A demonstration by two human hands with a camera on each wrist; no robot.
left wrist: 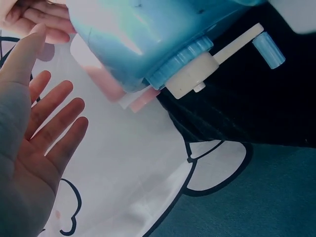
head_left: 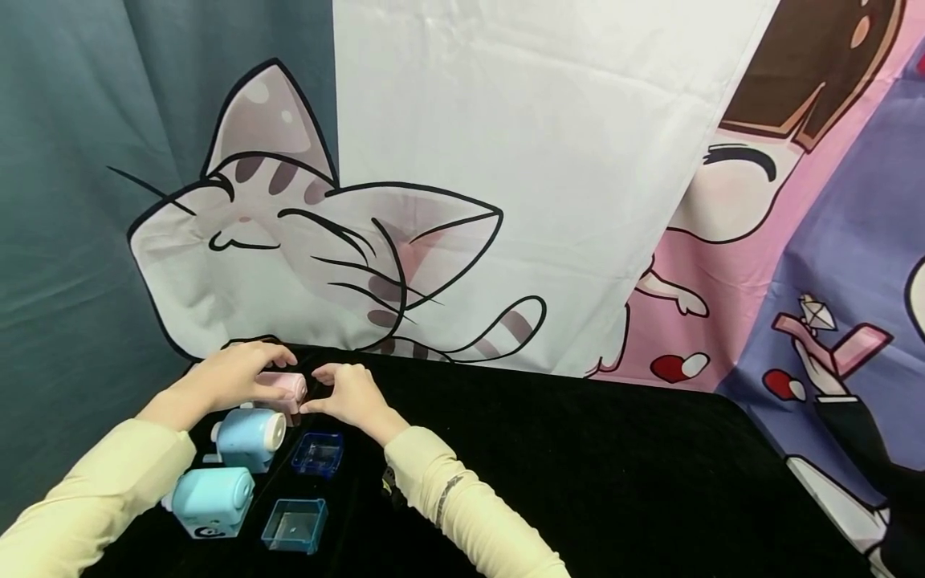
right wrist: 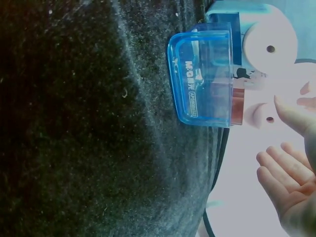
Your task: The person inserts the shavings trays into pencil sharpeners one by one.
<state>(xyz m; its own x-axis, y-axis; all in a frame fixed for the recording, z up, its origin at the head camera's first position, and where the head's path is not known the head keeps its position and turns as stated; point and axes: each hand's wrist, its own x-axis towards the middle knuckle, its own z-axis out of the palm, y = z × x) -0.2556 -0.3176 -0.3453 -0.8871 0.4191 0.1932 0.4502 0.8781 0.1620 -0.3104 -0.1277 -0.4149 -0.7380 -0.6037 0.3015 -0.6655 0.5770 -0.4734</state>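
Pink sharpener [head_left: 292, 387], rounded top, upright on black cloth [head_left: 578, 474], partly hidden

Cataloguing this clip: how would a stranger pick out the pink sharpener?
On the black tabletop, go to the far left end, below the printed cat. There, between left hand and right hand, is the pink sharpener, its colour setting it apart from the blue sharpener and turquoise sharpener nearer the camera.

At eight o'clock before me, the pink sharpener [head_left: 291, 384], blue sharpener [head_left: 244, 437] and teal sharpener [head_left: 212, 496] look smooth, softly glossy plastic; at seven, the tinted tray [head_left: 294, 527] is shiny, see-through plastic; at five, the black cloth [head_left: 614, 482] looks matt, velvety; my sleeves [head_left: 486, 512] are matt cloth.
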